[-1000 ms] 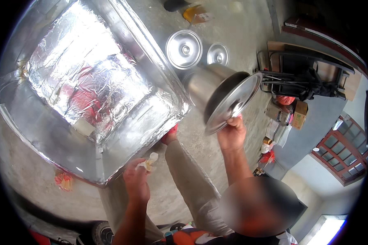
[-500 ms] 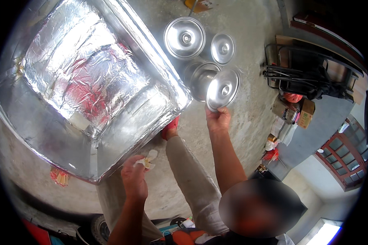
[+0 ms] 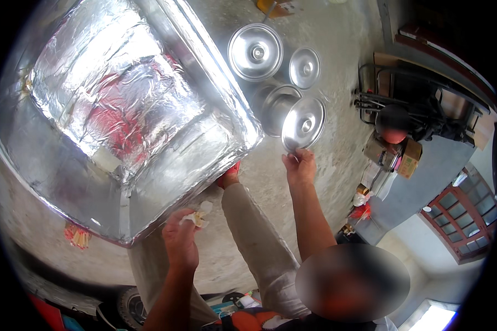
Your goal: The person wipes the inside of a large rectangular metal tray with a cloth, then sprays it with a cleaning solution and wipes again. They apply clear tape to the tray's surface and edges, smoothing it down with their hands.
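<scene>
On the left a large box lined with crinkled foil (image 3: 121, 110) fills most of the view, its open side turned up and its near corner reaching toward the person's legs. Under its lower edge a small red and yellow scrap (image 3: 77, 236) lies on the concrete floor (image 3: 337, 55).

Just below the box's near edge, the left hand (image 3: 181, 240) is raised with its fingers (image 3: 174, 223) clenched around a small crumpled white wad (image 3: 200, 214), perhaps cloth or paper; what it is cannot be told.

Further right, the right hand (image 3: 299, 168) reaches forward, its fingers pinching the lower rim of a round steel lid (image 3: 302, 122). The lid is tilted on edge, its underside facing the camera, and it hangs over the open steel pot (image 3: 275, 107) that stands on the floor. Behind the pot lie two more lids, a bigger one (image 3: 255, 52) and a smaller one (image 3: 305, 67), knobs up and just beside each other.

To set the lid well, a judgement from its tilt: it should be levelled first, centred over the pot's mouth, then lowered until the rim seats all round, with the pinch loosened only once it sits flat. A grip this near the edge could let it swing, so a slow lowering seems wise.

At the far right stand a dark metal rack (image 3: 403, 105) and some cartons (image 3: 406, 160).
</scene>
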